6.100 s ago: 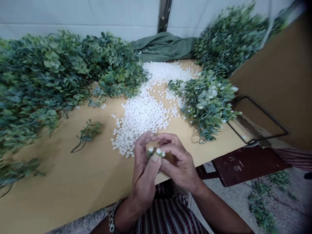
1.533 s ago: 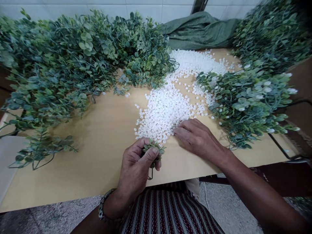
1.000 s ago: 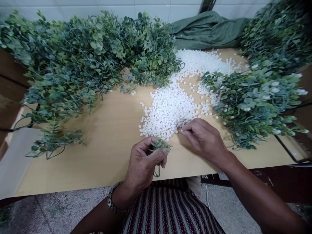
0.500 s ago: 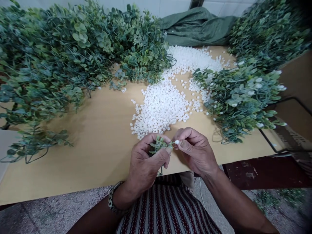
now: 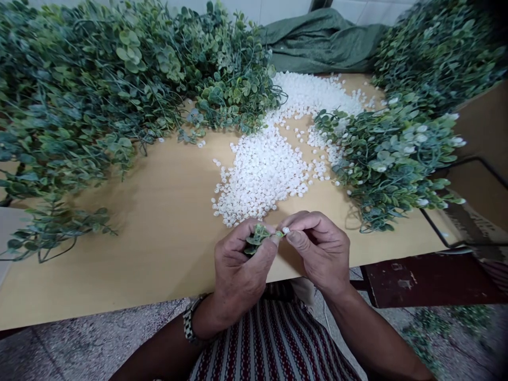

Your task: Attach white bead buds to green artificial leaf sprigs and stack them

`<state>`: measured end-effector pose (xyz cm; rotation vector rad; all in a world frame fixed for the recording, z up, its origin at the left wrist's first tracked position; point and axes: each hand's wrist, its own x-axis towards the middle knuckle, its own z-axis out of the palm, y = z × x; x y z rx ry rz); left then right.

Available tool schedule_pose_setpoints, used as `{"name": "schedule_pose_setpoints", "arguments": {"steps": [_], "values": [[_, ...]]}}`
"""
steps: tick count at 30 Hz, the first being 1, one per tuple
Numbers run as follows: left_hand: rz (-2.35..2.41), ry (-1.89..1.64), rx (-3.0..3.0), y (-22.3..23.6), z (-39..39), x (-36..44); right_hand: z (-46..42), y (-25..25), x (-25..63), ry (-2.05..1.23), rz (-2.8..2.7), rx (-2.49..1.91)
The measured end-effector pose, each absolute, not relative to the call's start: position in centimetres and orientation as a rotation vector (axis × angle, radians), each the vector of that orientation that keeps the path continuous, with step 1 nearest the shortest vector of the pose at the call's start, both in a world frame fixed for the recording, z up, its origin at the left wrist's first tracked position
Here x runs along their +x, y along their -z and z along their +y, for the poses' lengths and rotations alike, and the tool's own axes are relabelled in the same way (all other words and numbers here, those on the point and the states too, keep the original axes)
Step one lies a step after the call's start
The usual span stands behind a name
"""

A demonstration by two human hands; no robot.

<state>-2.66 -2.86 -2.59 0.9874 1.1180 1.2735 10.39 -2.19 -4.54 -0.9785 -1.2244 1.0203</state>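
My left hand (image 5: 244,270) is closed on a small sprig of artificial greenery (image 5: 257,236), its leaves showing between thumb and forefinger. Thumb and forefinger of my right hand (image 5: 320,253) pinch a tiny white bead-like piece (image 5: 286,230) against the tip of the sprig. Whether the piece is seated on the stem, I cannot tell. Just beyond my hands spreads a heap of the same white pieces (image 5: 262,177) on the tan tabletop (image 5: 159,222).
Piles of artificial foliage (image 5: 99,79) fill the back left. Stems with white tips (image 5: 397,153) lie at the right, before another foliage pile (image 5: 440,58). A green cloth sack (image 5: 325,42) rests at the back. One loose sprig (image 5: 59,230) lies at the left. A dark red bench (image 5: 428,280) stands below right.
The sprig has turned in my left hand, so its leaves face differently. My right fingers have shifted slightly left with the white piece, closer to the left thumb.
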Motion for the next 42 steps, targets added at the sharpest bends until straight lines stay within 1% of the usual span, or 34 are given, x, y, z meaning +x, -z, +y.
{"name": "schedule_pose_setpoints", "arguments": {"steps": [10,21,29,42], "values": [[1.172,-1.243,1.085,2.3,-2.6,-2.7,-2.5,4.5,10.0,-0.835,-1.33,-0.91],[1.185,-1.332,1.325,2.1,-2.5,-2.8,-2.6,5.1,10.0,-0.682,-1.427,-0.908],[1.222,-1.343,1.396,2.2,-2.6,-2.6,-2.8,5.4,10.3,-0.496,-1.551,-0.927],[1.137,-1.265,1.278,2.7,-2.4,-2.2,-3.3,5.8,10.0,-0.463,-1.513,-0.963]]}}
